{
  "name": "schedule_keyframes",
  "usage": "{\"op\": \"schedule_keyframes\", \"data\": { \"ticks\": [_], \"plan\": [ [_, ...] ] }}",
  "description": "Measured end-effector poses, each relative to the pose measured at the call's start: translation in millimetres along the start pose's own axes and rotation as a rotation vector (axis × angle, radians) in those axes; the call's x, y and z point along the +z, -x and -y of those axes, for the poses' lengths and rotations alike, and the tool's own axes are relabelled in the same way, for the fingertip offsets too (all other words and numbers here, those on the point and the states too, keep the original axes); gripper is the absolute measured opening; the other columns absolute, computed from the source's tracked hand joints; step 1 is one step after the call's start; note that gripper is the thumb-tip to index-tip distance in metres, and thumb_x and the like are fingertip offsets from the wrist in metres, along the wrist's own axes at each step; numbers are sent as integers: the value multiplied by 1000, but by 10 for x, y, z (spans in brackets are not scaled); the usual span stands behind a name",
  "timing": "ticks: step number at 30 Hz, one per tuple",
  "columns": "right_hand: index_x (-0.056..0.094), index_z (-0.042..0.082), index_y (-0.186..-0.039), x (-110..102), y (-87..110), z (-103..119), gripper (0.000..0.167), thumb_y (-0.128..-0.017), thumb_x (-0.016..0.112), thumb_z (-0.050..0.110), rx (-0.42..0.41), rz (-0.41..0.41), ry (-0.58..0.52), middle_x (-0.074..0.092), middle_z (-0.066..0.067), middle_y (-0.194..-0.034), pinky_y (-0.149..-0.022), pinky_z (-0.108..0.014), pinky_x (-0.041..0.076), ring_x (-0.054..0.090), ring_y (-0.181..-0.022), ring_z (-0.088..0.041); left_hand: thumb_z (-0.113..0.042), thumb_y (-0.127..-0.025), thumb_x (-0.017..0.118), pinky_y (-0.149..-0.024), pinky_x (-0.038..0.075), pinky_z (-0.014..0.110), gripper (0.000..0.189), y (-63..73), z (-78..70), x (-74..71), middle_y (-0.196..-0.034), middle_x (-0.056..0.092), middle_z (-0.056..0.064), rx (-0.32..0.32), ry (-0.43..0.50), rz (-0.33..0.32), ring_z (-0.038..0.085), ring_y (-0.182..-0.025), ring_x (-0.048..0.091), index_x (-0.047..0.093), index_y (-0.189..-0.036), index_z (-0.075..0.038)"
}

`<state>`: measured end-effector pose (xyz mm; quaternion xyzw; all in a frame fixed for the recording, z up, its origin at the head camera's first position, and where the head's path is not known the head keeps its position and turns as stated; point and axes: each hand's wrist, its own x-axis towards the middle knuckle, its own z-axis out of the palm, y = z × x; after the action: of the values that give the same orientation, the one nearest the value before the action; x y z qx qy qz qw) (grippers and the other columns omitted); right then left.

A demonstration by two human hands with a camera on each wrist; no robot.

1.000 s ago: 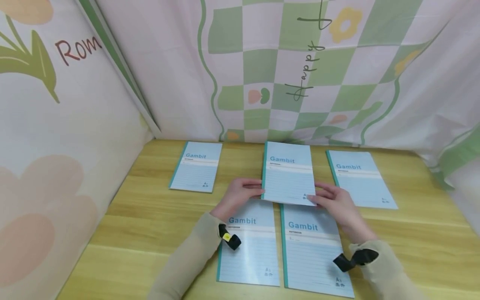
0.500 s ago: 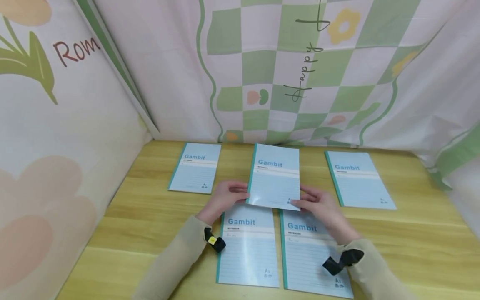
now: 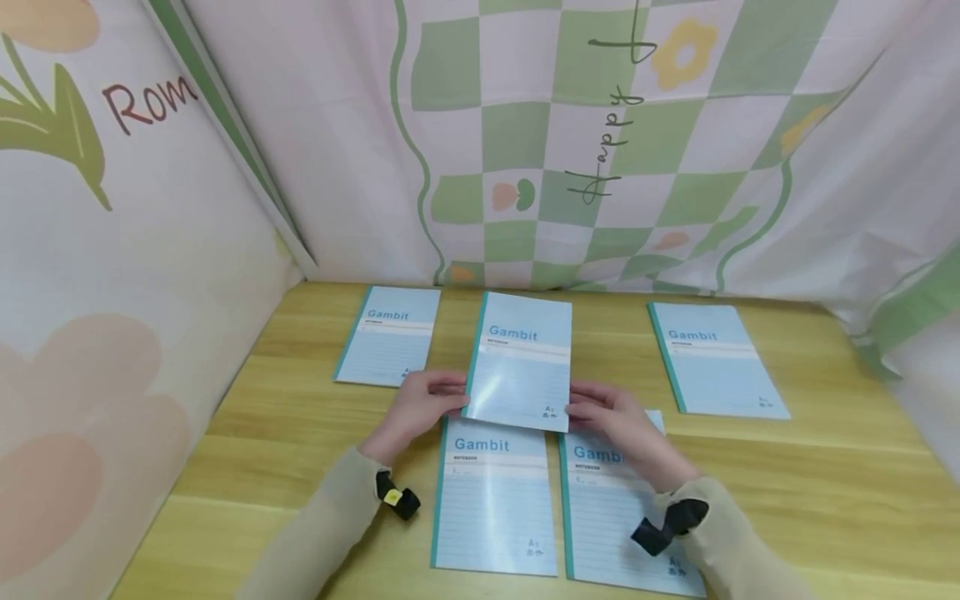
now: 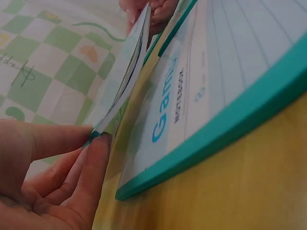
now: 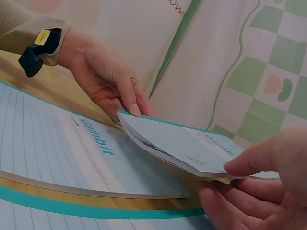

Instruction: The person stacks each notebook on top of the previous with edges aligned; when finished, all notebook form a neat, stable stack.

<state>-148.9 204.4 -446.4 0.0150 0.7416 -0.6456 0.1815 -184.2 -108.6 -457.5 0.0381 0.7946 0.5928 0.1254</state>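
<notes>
A light-blue Gambit notebook [image 3: 519, 358] with a teal spine is held above the table between both hands. My left hand [image 3: 422, 408] pinches its spine edge near the lower corner, thumb on top and fingers beneath, as the left wrist view shows. On the opposite edge my right hand [image 3: 618, 423] pinches the lower right corner, thumb over the cover; the right wrist view shows its fingers [image 5: 240, 196] underneath. Directly below the held one, towards me, lies a second notebook [image 3: 495, 508]. Another notebook [image 3: 630, 525] lies beside it, partly covered by my right hand and wrist.
A smaller-looking notebook [image 3: 390, 333] lies at the back left, its lower corner behind my left hand. At the back right lies one more notebook [image 3: 716, 358]. The wooden table [image 3: 247, 467] meets a patterned curtain [image 3: 517, 125] behind and a printed cloth [image 3: 135, 275] on the left.
Both hands have carried the held notebook to the left and slightly towards me, from the middle of the back row nearer to the back-left notebook. The other notebooks stay put.
</notes>
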Motion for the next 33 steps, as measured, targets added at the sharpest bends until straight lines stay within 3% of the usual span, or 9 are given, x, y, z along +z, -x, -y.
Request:
{"op": "schedule_keyframes", "data": {
  "ticks": [7, 13, 20, 33],
  "plan": [
    [46, -1, -148, 122, -42, -40, 55, -100, 67, 15, -11, 9, -27, 63, -18, -134, -89, -34, 58, 67, -112, -26, -7, -91, 77, -83, 59, 31, 31, 86, 49, -83, -107, 73, 6, -3, -27, -7, 21, -99, 69, 72, -121, -4],
    [43, -3, -150, 208, -51, -53, 58, -100, 67, 14, -10, 1, -84, 65, -20, -130, -90, -33, 57, 67, -112, -25, -3, -92, 75, -82, 60, 33, 30, 139, 79, -126, -108, 71, 9, -30, 37, -27, 24, -99, 68, 71, -121, 1],
    [48, 2, -148, 338, -78, -39, 54, -100, 68, 16, -4, -23, -81, 68, -16, -126, -88, -34, 58, 69, -107, -25, 0, -91, 75, -81, 60, 33, 30, 165, 107, -199, -108, 71, 10, -36, 42, -62, 24, -99, 69, 71, -120, 2],
    [54, 7, -145, 600, -259, 104, 52, -97, 72, 17, -15, -71, -42, 71, -13, -118, -84, -36, 59, 72, -95, -24, -3, -93, 73, -84, 59, 34, 30, 160, 71, -476, -109, 71, 11, -20, -50, -107, 25, -99, 68, 70, -123, 1]
  ]
}}
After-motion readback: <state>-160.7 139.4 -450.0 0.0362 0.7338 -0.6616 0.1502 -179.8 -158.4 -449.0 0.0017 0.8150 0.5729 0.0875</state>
